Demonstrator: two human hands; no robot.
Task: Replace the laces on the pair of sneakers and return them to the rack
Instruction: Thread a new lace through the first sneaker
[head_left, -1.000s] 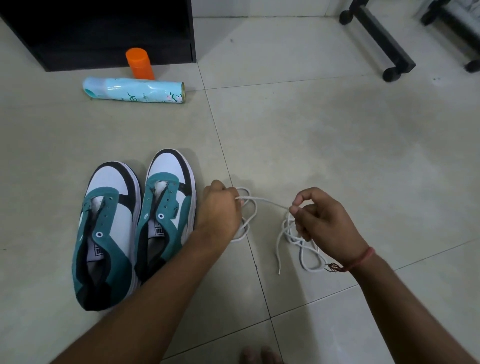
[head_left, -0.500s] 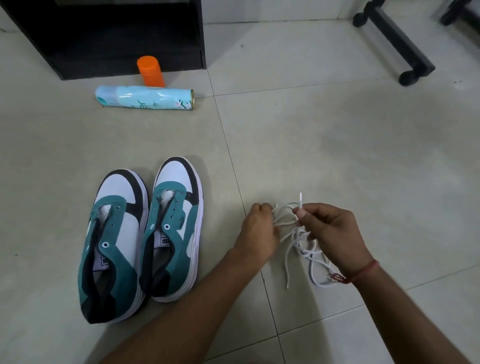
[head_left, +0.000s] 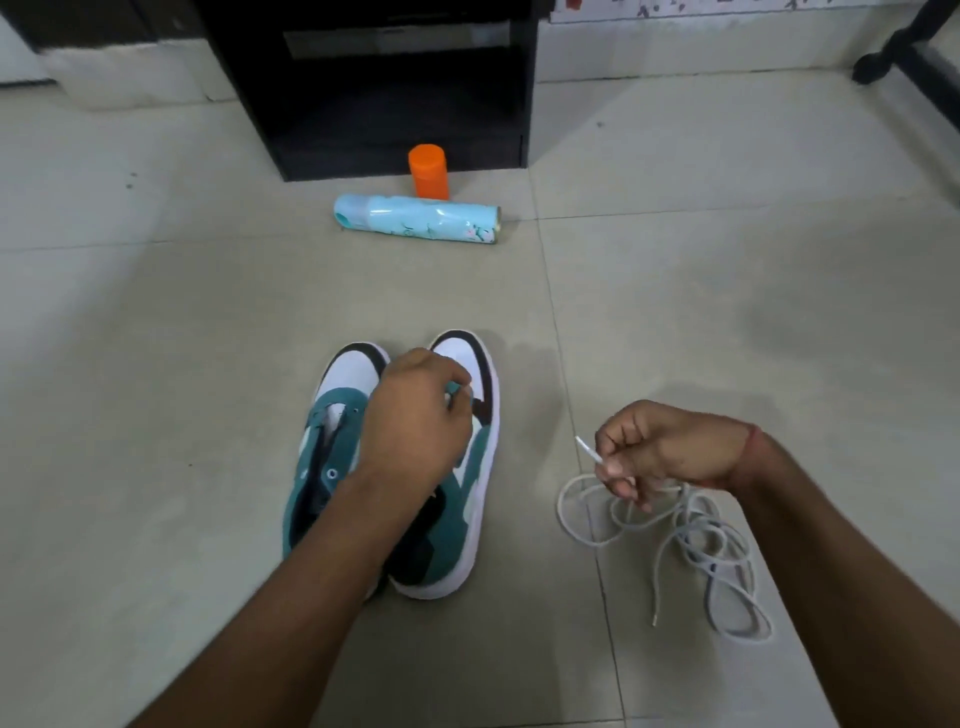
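Two teal, white and black sneakers stand side by side on the tiled floor, both without laces. The left sneaker (head_left: 332, 415) is partly covered by my left forearm. My left hand (head_left: 415, 415) sits on the front of the right sneaker (head_left: 480, 457), its fingers curled onto the teal upper near the eyelets. To the right, my right hand (head_left: 665, 447) pinches one end of a white lace (head_left: 696, 535), the tip sticking up and to the left. The remaining length lies in a loose tangle on the floor under that hand.
A black shelf unit (head_left: 395, 104) stands at the back. In front of it are an upright orange container (head_left: 428, 171) and a light blue spray can (head_left: 415, 218) lying on its side. A black furniture leg (head_left: 883, 57) shows at the top right.
My left hand has let go of the lace and moved left onto the right sneaker. My right hand keeps its pinch on the lace end. The camera has tilted up and swung left.
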